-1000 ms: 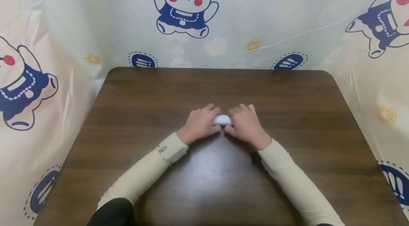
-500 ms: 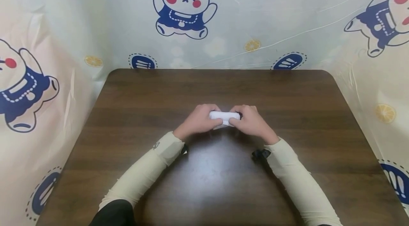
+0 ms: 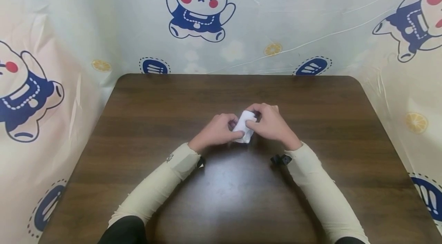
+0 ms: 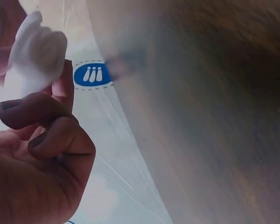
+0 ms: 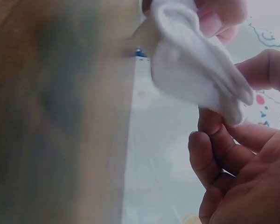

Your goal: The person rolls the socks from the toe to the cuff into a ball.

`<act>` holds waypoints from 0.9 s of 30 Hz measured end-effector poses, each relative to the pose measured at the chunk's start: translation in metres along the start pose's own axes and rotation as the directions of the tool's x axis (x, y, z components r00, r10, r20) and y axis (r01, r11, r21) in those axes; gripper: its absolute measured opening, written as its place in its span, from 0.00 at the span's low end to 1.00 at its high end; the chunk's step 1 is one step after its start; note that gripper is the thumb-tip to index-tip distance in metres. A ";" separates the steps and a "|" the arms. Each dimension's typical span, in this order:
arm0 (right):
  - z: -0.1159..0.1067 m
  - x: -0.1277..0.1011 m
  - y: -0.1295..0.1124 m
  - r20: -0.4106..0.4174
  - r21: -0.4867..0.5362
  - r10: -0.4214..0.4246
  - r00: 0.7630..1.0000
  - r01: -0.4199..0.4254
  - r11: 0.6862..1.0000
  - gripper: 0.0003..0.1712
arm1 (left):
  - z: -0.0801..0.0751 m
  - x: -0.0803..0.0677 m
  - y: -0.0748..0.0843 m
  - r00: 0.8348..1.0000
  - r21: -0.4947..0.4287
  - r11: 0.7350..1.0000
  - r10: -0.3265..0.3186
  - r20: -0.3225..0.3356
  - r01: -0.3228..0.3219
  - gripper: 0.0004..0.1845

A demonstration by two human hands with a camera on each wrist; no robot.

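A small roll of white soft cloth (image 3: 243, 122) is held between both hands over the middle of the brown table (image 3: 193, 94), slanting with its top toward the right. My left hand (image 3: 218, 129) pinches its lower left side, thumb across the near face. Higher up, my right hand (image 3: 272, 123) grips the right side with thumb and fingers. In the left wrist view one rounded, bunched end of the cloth (image 4: 37, 58) shows above the curled fingers. Folded layers and a loose edge of the cloth (image 5: 191, 70) appear in the right wrist view, between the fingertips of both hands.
Pale printed sheeting (image 3: 304, 17) with cartoon bears hangs behind the table and along both sides. A small black device (image 3: 281, 159) is strapped under the right wrist. Light glares off the near tabletop (image 3: 224, 190).
The white roll, first low between the hands, came up lying crosswise and is now turned to a steep slant. My right hand has moved up and slightly left; the left hand stays near its place.
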State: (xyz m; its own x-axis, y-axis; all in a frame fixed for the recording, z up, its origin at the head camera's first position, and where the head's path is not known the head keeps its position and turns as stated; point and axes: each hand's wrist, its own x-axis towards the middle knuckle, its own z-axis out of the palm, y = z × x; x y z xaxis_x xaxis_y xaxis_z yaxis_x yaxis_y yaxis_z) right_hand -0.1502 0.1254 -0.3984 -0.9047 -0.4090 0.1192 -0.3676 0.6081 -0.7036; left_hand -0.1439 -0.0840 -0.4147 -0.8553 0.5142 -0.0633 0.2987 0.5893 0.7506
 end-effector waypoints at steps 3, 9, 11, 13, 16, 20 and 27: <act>-0.002 0.003 -0.008 0.008 -0.008 0.001 1.000 -0.001 1.000 0.16 | 0.001 0.000 0.000 1.000 -0.021 1.000 0.001 0.013 0.000 0.14; -0.003 0.002 -0.012 0.011 -0.006 0.003 1.000 -0.003 1.000 0.17 | 0.001 -0.002 0.001 1.000 -0.060 0.998 -0.013 0.007 0.014 0.13; -0.004 0.000 -0.010 0.013 0.017 -0.006 1.000 0.005 1.000 0.18 | 0.001 -0.003 0.001 1.000 -0.072 0.997 -0.015 0.002 0.015 0.13; -0.006 -0.003 -0.006 0.021 0.079 -0.019 1.000 0.018 0.997 0.19 | 0.001 -0.003 0.002 1.000 -0.093 0.996 -0.012 0.001 0.012 0.12; -0.008 -0.008 0.000 0.033 0.178 -0.033 0.999 0.027 0.984 0.21 | -0.001 -0.004 0.003 1.000 -0.143 0.990 -0.012 0.006 0.013 0.12; -0.011 -0.013 0.005 0.042 0.246 -0.047 0.998 0.035 0.969 0.22 | -0.003 -0.004 0.004 1.000 -0.196 0.980 -0.021 0.021 0.025 0.13; -0.011 -0.016 0.005 0.036 0.224 -0.030 0.999 0.021 0.974 0.22 | -0.002 -0.003 0.001 0.999 -0.211 0.977 0.010 0.033 -0.002 0.13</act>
State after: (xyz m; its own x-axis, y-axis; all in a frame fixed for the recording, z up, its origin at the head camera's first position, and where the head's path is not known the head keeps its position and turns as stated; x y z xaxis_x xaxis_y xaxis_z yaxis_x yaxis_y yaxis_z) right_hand -0.1398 0.1428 -0.3961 -0.8849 -0.4515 0.1145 -0.3289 0.4317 -0.8399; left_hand -0.1418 -0.0861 -0.4122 -0.8381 0.5399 -0.0777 0.2047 0.4433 0.8727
